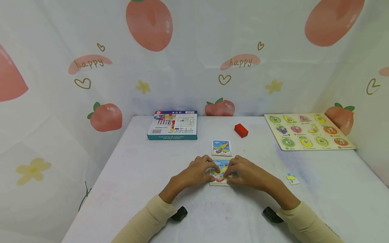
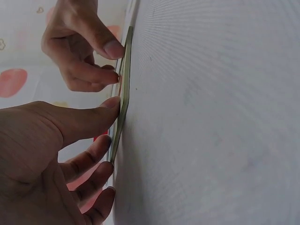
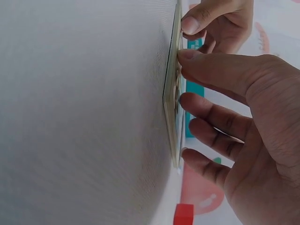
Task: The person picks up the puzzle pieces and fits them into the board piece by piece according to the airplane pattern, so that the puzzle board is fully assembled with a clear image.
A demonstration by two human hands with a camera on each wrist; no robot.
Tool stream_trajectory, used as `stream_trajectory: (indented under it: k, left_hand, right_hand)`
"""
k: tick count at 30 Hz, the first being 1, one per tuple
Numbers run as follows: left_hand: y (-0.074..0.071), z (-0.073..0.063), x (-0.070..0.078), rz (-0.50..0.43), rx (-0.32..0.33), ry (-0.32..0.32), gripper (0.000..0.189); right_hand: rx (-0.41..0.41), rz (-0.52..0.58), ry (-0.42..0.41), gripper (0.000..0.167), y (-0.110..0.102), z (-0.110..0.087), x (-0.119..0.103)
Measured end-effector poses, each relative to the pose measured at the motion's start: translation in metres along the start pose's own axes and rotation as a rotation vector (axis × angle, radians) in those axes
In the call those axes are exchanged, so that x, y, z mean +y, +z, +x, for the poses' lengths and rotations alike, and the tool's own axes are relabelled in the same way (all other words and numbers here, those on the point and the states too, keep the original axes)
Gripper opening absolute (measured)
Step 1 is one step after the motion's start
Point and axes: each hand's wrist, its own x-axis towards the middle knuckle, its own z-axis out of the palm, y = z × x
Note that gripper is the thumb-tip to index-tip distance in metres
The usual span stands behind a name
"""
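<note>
An airplane jigsaw puzzle (image 1: 220, 163) with a pale frame lies flat on the table in the head view. My left hand (image 1: 200, 171) rests on its left part, thumb low and fingertips further up. From the right, my right hand (image 1: 244, 172) touches it with thumb and fingertips. In the left wrist view the puzzle board (image 2: 125, 79) appears edge-on, with the left thumb and spread fingers against it. The right wrist view shows the right thumb and fingers likewise along the board (image 3: 169, 98). Much of the picture is hidden under the hands.
A small airplane picture card (image 1: 221, 147) lies just beyond the puzzle. A loose puzzle piece (image 1: 292, 179) lies to the right. Further back are a beaded-column game box (image 1: 172, 125), a red block (image 1: 241, 130) and a wooden fruit board (image 1: 310, 131).
</note>
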Motion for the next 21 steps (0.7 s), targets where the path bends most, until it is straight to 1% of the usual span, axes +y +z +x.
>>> stream_trajectory:
  k: [2,9,12,15,18,21]
  left_hand:
    - [-0.0001,-0.0002,0.0000,0.001,0.000,0.001,0.025]
    - [0.0004,-0.0002,0.0000,0.009,0.000,0.002,0.025]
    - [0.0009,0.0004,-0.0004,0.014,0.002,0.002,0.025]
    - [0.0013,0.0012,0.0001,0.019,-0.004,0.008,0.025]
    - [0.0010,0.0018,0.0024,0.029,-0.029,0.033,0.027]
    - [-0.0005,0.0018,0.0057,0.072,-0.070,0.086,0.031]
  right_hand:
    - [-0.005,0.003,0.002,0.011,-0.0001,-0.0001,-0.0007]
    - [-0.041,0.012,0.049,0.014,0.0013,0.0000,-0.0027]
    - [-0.038,0.008,0.047,0.014,0.0017,0.0002,-0.0028]
    - [-0.020,0.010,0.066,0.015,0.0018,-0.0002,-0.0027]
    - [0.002,0.022,0.089,0.017,0.0011,-0.0004,-0.0026]
    - [0.019,0.031,0.100,0.016,0.0001,-0.0001,-0.0027]
